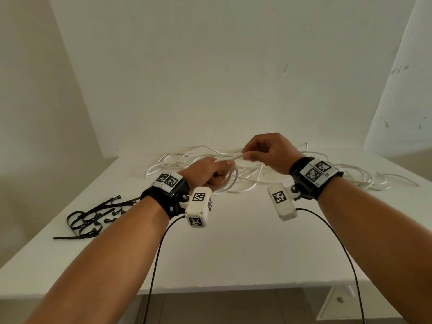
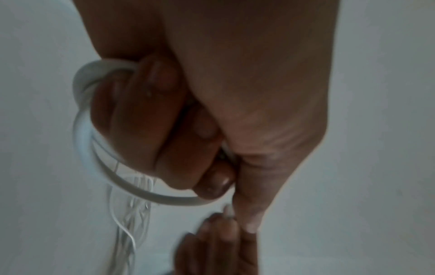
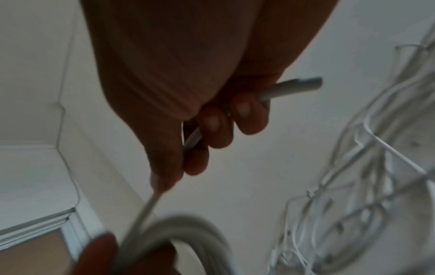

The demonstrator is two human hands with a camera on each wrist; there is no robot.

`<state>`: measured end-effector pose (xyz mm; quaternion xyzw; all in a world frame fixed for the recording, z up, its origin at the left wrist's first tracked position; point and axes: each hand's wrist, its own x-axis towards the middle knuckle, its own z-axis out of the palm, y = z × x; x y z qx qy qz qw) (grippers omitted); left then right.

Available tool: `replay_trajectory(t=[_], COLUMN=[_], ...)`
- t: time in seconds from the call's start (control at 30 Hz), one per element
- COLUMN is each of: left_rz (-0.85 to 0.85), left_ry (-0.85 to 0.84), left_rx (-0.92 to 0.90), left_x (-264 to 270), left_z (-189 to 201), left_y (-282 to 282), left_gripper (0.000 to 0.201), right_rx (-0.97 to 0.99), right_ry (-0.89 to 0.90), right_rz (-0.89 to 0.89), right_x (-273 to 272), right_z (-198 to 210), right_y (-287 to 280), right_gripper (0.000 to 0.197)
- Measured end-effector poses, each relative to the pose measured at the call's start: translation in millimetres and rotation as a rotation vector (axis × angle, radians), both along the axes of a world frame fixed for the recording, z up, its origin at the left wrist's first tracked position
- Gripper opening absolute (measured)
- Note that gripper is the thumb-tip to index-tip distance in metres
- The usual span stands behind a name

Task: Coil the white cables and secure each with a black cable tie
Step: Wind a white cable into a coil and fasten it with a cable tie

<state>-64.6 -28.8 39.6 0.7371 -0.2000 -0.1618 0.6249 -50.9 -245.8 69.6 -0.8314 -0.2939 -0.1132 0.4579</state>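
My left hand (image 1: 210,171) grips a small coil of white cable (image 1: 230,181) above the white table; in the left wrist view the loops (image 2: 94,148) wrap round my curled fingers (image 2: 150,115). A short straight stretch of the same cable (image 1: 233,157) runs from the coil to my right hand (image 1: 264,153), which pinches it. In the right wrist view the cable's free end (image 3: 294,89) sticks out past my curled fingers (image 3: 223,122). A loose tangle of white cables (image 1: 191,157) lies on the table behind both hands. Black cable ties (image 1: 93,218) lie in a heap at the left.
The white table (image 1: 233,242) meets a white wall at the back, and its front edge is close to me. More white cable (image 1: 364,178) trails off to the right. Thin black leads (image 1: 159,265) hang from both wrist cameras.
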Motion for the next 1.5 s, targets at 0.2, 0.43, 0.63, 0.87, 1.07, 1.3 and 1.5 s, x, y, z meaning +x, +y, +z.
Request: replay_trajectory(t=[0.2, 0.43, 0.63, 0.87, 1.07, 1.3, 1.5], left_rz=[-0.034, 0.056, 0.141, 0.258, 0.215, 0.358, 0.735], left_ry=[0.131, 0.064, 0.008, -0.117, -0.016, 0.002, -0.183], left_rx=[-0.461, -0.747, -0.732, -0.378, -0.279, -0.231, -0.21], left_x=[-0.7, 4.0, 5.4, 8.1, 8.0, -0.9, -7.7], left_z=[-1.3, -13.1, -15.2, -19.1, -25.9, -4.4, -3.2], left_y=[-14.9, -24.1, -30.2, -23.4, 8.3, 21.4, 52.1], left_gripper=[0.041, 0.043, 0.047, 0.051, 0.029, 0.047, 0.039], right_rx=[0.279, 0.678, 0.896, 0.469, -0.185, -0.399, -0.184], right_ry=[0.061, 0.249, 0.476, 0.124, -0.16, -0.169, 0.029], right_rz=[-0.131, -0.099, 0.047, -0.159, -0.166, 0.0, 0.047], right_x=[6.0, -12.3, -20.9, -8.8, -6.6, -7.6, -8.9], right_z=[-34.9, -55.4, -62.3, -50.0, -28.6, -26.8, -34.2], right_y=[19.1, 50.2, 66.9, 58.9, 50.1, 81.4, 120.9], right_gripper=[0.013, 0.032, 0.064, 0.034, 0.023, 0.024, 0.022])
